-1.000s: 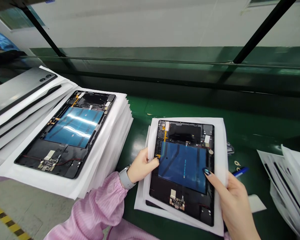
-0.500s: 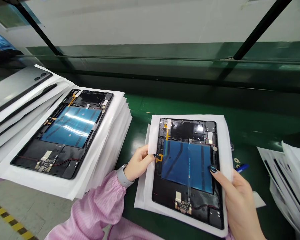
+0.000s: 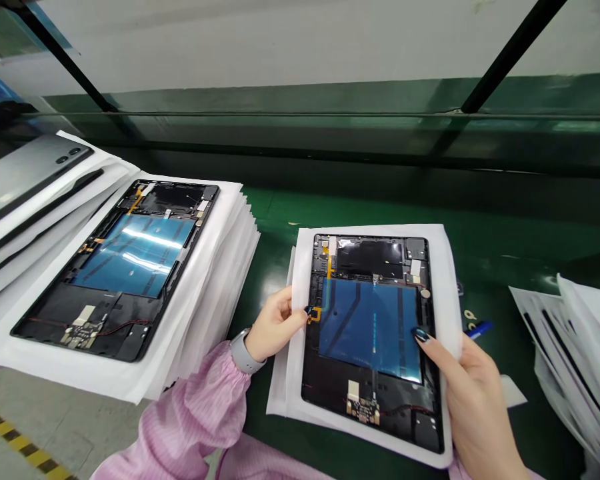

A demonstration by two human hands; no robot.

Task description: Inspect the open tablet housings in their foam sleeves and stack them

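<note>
An opened tablet (image 3: 347,373), its inside facing up with a large blue battery, lies on a white foam sheet (image 3: 443,280) in front of me. My left hand (image 3: 275,323) pinches the left edge of tablet and sheet, thumb on top beside an orange flex cable. On the right side, my right hand (image 3: 475,387) grips the edge, its thumb resting on the battery's right part and its fingers hidden underneath. More white sheet (image 3: 279,387) shows under the tablet's left side. A second opened tablet (image 3: 130,300) tops a tall stack to the left.
White foam sheets (image 3: 215,280) separate the left stack's layers. A closed silver tablet (image 3: 25,173) lies at far left. To the right are more wrapped panels (image 3: 575,360), a blue pen (image 3: 479,329) and small loose bits on the green table (image 3: 280,207).
Both hands keep the same hold on the tablet. The whole view has shifted slightly, so everything sits a little further left; little else differs.
</note>
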